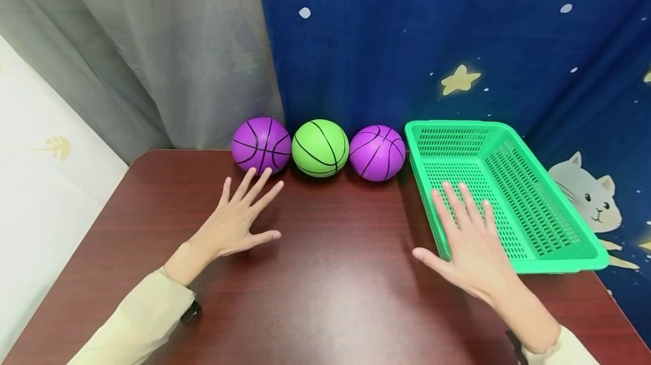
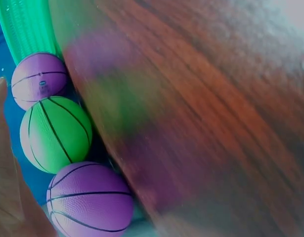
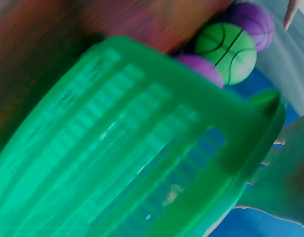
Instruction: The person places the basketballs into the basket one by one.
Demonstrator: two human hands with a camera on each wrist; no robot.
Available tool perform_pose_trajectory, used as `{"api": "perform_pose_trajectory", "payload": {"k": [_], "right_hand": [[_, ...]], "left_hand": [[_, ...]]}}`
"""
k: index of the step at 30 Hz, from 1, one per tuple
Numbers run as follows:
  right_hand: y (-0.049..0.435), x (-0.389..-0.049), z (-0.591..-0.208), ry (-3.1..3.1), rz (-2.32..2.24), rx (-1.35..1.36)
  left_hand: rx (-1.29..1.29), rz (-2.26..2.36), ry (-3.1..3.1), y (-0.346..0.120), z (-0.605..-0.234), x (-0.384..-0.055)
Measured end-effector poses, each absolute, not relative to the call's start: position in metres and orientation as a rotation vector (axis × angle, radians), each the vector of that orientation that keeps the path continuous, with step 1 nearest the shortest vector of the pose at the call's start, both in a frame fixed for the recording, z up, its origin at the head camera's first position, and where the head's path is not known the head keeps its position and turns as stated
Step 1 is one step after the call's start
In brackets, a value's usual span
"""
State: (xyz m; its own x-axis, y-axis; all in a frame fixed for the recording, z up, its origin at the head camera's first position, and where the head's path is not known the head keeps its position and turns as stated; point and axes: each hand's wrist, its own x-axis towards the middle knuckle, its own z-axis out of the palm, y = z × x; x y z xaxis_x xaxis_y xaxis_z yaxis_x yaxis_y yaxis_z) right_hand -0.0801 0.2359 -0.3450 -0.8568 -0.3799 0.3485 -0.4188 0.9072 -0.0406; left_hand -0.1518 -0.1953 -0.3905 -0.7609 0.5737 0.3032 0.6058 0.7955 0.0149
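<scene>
Along the table's back edge stand a purple ball (image 1: 261,146), a green ball (image 1: 320,148) and a second purple ball (image 1: 377,153), all with black basketball lines. To their right sits a green plastic basket (image 1: 554,266) with slotted walls. My left hand (image 1: 229,229) is spread in front of the left purple ball and holds nothing; whether its fingertips touch the ball, I cannot tell. With fingers apart, my right hand (image 1: 473,252) is over the basket's near left side, holding nothing. In the left wrist view the nearest purple ball (image 2: 90,200) shows large.
The brown wooden table (image 1: 315,297) reflects light near its middle. Behind it hang a grey curtain (image 1: 203,60) and a blue curtain (image 1: 366,43) with stars and a cat print. A white surface (image 1: 40,184) borders the left side.
</scene>
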Motion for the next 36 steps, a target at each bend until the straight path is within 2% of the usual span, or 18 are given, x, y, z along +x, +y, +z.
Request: {"api": "perform_pose_trajectory", "payload": {"k": [12,26,36], "right_hand": [[0.310,-0.073,-0.342,-2.760,0.240,0.328],[0.410,-0.055,-0.362,-2.682,0.432,-0.119],[0.424,-0.061,-0.362,-2.680,0.984,-0.729]], "left_hand": [[-0.845,-0.193,-2.714,-0.197,-0.389,-0.164],[-0.634,-0.287,-2.687,-0.200,-0.372,-0.198],[-0.498,-0.519,-2.710,-0.201,-0.372,-0.229]]}}
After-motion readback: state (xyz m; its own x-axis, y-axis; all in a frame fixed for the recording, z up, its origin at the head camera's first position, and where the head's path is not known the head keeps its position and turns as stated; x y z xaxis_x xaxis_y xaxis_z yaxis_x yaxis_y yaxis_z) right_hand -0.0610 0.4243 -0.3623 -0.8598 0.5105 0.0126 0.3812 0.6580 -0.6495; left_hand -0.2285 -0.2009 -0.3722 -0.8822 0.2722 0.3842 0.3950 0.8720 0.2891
